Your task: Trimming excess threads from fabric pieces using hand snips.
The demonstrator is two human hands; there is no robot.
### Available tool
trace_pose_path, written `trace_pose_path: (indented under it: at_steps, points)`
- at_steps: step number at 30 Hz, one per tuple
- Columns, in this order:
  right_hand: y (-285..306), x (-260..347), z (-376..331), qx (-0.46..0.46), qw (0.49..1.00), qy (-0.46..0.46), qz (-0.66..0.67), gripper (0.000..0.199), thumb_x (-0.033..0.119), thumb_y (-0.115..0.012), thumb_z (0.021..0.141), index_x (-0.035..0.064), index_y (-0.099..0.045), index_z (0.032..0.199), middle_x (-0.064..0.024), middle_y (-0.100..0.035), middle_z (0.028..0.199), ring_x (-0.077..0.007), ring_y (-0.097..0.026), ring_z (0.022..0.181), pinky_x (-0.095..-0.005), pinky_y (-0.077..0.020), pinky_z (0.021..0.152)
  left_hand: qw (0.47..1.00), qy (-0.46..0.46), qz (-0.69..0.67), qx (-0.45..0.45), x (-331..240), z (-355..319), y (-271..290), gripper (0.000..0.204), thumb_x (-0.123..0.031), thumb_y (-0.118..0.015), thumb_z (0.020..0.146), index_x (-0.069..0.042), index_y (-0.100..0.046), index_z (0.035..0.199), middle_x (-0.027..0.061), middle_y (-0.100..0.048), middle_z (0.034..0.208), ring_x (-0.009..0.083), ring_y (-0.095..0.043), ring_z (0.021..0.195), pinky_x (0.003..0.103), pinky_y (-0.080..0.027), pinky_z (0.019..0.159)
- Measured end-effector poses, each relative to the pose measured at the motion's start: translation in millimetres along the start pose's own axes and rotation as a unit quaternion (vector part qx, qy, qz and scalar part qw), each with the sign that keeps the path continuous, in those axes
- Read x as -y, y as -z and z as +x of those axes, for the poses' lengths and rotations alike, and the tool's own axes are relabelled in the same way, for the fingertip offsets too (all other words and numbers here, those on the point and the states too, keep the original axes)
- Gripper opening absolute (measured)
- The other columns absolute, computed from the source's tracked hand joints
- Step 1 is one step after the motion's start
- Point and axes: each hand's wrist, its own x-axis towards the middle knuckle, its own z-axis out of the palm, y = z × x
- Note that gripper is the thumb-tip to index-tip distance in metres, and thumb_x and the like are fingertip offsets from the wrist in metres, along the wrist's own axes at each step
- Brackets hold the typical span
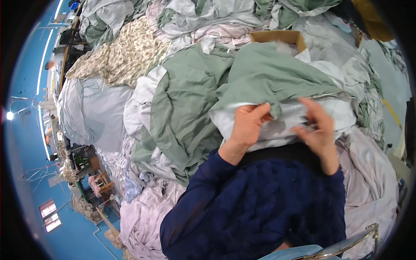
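My left hand [248, 125] is closed in a pinch on the edge of a green and white cloth [277, 71], thumb and forefinger pressed together. The cloth is draped in front of me, green side up, and its white underside [284, 125] shows along the near edge. Just right of that pinch, my right hand [318, 132] hovers over the white part, blurred by motion. Its thumb and forefinger look spread, with a small dark patch between them that I cannot make out.
More green and white cloth [186, 95] is heaped to the left. Behind it lies a floral cloth [125, 54]. An open cardboard box [277, 36] stands beyond the held cloth. Pale pink cloth [366, 173] is piled on the right, and a metal-framed object [372, 232] is at the lower right.
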Motion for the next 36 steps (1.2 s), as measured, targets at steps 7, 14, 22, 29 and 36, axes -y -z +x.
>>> trace_pose_path:
  at_steps: [7, 14, 22, 29, 36]
  points:
    - [-19.6, -13.7, 2.7, -0.015, 0.992, 0.115, -0.041, 0.049, -0.004, -0.078, 0.059, 0.0072, -0.071, 0.107, -0.0052, -0.058, 0.079, -0.0171, -0.054, 0.064, -0.0289, -0.0418, 0.056, 0.999, 0.024, 0.012, 0.025, 23.7, -20.7, -44.7, 0.017, -0.004, -0.066, 0.093, -0.004, -0.067, 0.109, 0.0014, -0.068, 0.103, 0.0112, -0.062, 0.092, 0.027, -0.05, 0.083]
    - [21.6, -14.1, 4.8, -0.07, 0.995, 0.06, -0.03, 0.047, -0.014, -0.044, 0.057, 0.0006, -0.069, 0.094, -0.0092, -0.059, 0.079, -0.0211, -0.055, 0.07, -0.0254, -0.0404, 0.064, 0.786, -0.32, 0.516, 0.115, -0.2, -52.4, -36.8, 0.043, -0.01, -0.078, 0.076, -0.007, -0.068, 0.118, 0.0069, -0.065, 0.1, 0.0225, -0.062, 0.09, 0.034, -0.048, 0.079]
    - [47.8, 24.8, -12.6, -0.058, 0.996, 0.057, -0.048, 0.04, -0.01, -0.055, 0.056, 0.0019, -0.07, 0.092, -0.0077, -0.058, 0.077, -0.02, -0.056, 0.068, -0.0279, -0.0409, 0.06, 0.582, -0.433, 0.688, -0.016, -2.9, -32.0, -7.4, 0.058, 0.007, -0.056, 0.062, 0.0, -0.063, 0.119, 0.0166, -0.061, 0.104, 0.0375, -0.06, 0.095, 0.045, -0.049, 0.082]
    - [96.4, 56.4, -7.7, -0.028, 0.997, 0.049, -0.057, 0.035, -0.01, -0.065, 0.059, 0.0071, -0.072, 0.089, -0.0073, -0.059, 0.084, -0.0214, -0.06, 0.076, -0.0295, -0.0448, 0.062, 0.689, -0.396, 0.598, -0.107, -75.4, -49.1, 0.3, 0.049, 0.012, -0.044, 0.071, 0.002, -0.065, 0.114, 0.0151, -0.067, 0.096, 0.0292, -0.065, 0.089, 0.034, -0.051, 0.082]
    - [80.5, 80.2, 134.5, 0.159, 0.972, 0.17, -0.019, 0.019, 0.012, -0.075, 0.075, 0.0007, -0.072, 0.09, -0.0112, -0.069, 0.079, -0.0207, -0.064, 0.068, -0.0314, -0.0488, 0.065, 0.757, -0.337, 0.556, 0.065, -115.5, -10.1, -78.6, 0.048, -0.001, -0.073, 0.076, 0.002, -0.061, 0.122, 0.009, -0.07, 0.1, 0.0171, -0.064, 0.092, 0.029, -0.05, 0.083]
